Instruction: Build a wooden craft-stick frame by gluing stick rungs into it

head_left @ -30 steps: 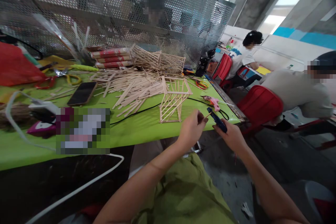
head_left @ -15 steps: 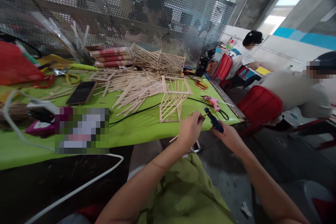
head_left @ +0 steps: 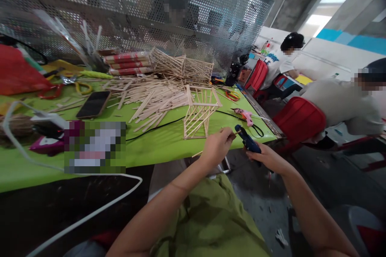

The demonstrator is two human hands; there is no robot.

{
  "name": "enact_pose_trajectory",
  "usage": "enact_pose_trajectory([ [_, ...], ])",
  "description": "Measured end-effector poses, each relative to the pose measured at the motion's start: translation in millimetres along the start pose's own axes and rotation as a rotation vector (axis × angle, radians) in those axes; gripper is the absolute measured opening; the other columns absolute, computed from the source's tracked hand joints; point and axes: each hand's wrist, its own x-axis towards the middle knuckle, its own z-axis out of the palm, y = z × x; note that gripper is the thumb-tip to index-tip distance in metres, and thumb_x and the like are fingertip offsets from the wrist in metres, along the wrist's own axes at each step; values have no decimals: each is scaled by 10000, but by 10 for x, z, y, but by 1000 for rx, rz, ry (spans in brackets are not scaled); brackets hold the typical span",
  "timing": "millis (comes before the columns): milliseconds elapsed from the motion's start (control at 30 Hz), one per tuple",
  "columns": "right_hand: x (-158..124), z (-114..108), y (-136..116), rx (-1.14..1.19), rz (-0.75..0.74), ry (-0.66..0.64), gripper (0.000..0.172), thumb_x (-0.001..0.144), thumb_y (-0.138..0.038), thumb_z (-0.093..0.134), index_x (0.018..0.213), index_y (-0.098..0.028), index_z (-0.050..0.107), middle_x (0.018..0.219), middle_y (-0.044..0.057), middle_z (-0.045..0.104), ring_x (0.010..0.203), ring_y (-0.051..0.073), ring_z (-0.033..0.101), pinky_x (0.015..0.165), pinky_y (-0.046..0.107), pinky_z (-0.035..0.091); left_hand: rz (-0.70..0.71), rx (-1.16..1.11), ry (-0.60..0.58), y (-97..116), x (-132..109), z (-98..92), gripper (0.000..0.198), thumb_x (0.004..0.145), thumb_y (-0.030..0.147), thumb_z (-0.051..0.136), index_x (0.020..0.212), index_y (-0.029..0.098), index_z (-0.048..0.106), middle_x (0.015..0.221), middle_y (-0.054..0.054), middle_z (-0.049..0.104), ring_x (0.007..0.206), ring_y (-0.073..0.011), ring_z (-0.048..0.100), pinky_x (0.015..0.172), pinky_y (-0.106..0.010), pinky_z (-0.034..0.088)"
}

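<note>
Left hand: the left hand [head_left: 218, 146] is closed, thumb and fingertips pinching a thin wooden stick [head_left: 197, 154] just off the table's near edge.
Wooden stick: one end juts past the fingertips to the head of the blue tool; the other shows behind the wrist.
Right hand: the right hand [head_left: 265, 156] is curled around a dark blue plier-like tool [head_left: 249, 142], head pointing up and left.
Tool and stick: they meet at the tool's head; whether its jaws bite cannot be told.
Stick tower: an open stick tower [head_left: 202, 116] stands on the green table cover [head_left: 150, 156], beyond the left hand.
Glue gun: a pink glue gun [head_left: 245, 117] lies beyond the blue tool.
Loose sticks: a heap of flat wooden sticks [head_left: 157, 100] spreads left of the tower.
</note>
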Motion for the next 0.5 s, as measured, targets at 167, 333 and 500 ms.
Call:
enact_pose_trajectory([
  [167, 6, -44, 10, 53, 17, -50, 420, 835, -543, 664, 1021, -168, 629, 763, 3, 600, 712, 175, 556, 647, 288, 451, 11, -13, -9, -48, -10, 30, 127, 984, 272, 533, 882, 220, 590, 834, -10, 658, 749, -164, 598, 630, -248, 310],
  [333, 25, -49, 15, 70, 34, -105, 423, 838, -560, 652, 1001, -171, 621, 745, -3, 586, 691, 164, 542, 640, 285, 428, -1, -79, -11, -71, -17, 50, 137, 974, 260, 536, 851, 216, 577, 798, -2, 639, 740, -162, 581, 642, -249, 318],
  [500, 30, -57, -5, 63, 52, -106, 415, 810, -542, 671, 1003, -176, 638, 746, 0, 607, 693, 169, 551, 628, 284, 427, -32, -191, -35, -63, -5, 30, 144, 942, 230, 537, 801, 213, 559, 761, 5, 614, 709, -149, 553, 647, -249, 340],
])
